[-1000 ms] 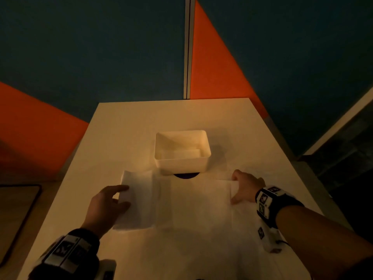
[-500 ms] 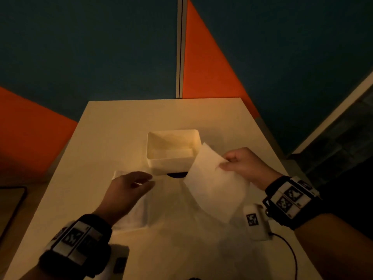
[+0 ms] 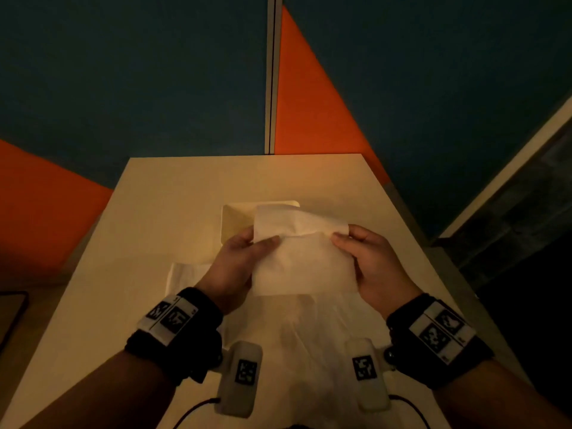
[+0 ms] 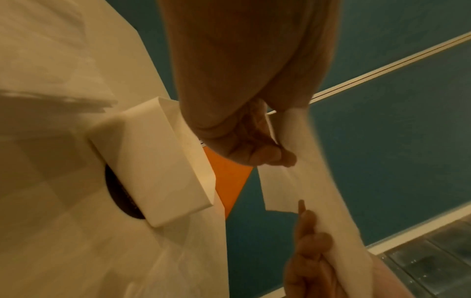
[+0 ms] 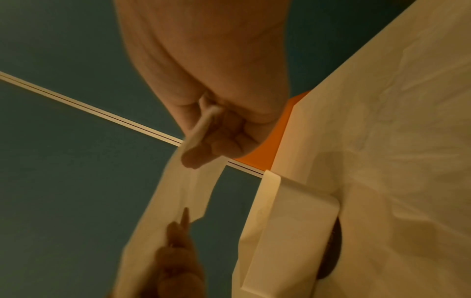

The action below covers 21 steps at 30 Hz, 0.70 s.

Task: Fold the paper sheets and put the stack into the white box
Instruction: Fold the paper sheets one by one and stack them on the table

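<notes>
White folded paper (image 3: 185,272) lies flat at centre-left of the head view, on the table (image 3: 148,218). Right of it, the left hand (image 3: 235,261) pinches the left edge of a paper sheet (image 3: 301,261) held in the air at frame centre; the right hand (image 3: 368,261) pinches its right edge. The sheet's upper flap bends over, partly hiding the white box (image 3: 235,221) behind it. Bare tabletop lies left and beyond the box; more paper (image 3: 309,329) lies under the wrists.
</notes>
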Each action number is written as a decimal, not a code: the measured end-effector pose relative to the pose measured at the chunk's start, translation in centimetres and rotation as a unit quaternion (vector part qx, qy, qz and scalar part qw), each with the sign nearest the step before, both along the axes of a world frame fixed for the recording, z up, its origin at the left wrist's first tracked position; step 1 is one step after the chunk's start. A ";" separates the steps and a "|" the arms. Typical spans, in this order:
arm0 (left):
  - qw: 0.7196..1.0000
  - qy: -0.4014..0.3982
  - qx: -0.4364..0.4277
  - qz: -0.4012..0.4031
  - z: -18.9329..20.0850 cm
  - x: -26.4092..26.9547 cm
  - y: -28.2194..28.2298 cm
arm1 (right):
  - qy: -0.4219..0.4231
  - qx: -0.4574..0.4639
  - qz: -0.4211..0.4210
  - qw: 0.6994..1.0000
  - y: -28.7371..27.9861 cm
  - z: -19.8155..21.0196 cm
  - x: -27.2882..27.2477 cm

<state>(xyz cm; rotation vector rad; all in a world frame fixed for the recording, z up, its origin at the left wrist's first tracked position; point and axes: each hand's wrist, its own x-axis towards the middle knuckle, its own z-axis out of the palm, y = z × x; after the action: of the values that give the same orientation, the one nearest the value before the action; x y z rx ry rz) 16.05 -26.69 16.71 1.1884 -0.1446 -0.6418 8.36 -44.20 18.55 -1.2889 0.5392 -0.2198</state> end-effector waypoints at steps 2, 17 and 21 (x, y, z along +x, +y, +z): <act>0.999 -0.029 -0.001 0.019 0.2 0.1 0.0 | 0.002 -0.001 0.003 1.000 0.0 0.0 -0.1; 0.997 -0.052 0.041 -0.049 1.3 1.3 2.1 | -0.031 0.021 0.053 0.998 -1.0 0.2 -0.2; 0.987 -0.060 0.051 -0.137 2.5 1.7 2.9 | -0.012 -0.039 0.111 0.993 -2.0 1.5 -0.2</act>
<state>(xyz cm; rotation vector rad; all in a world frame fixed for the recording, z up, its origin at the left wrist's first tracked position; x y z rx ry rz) 17.71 -23.80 19.18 1.3184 -0.3851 -0.8256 8.17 -46.24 20.08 -1.4087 0.3651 -0.0712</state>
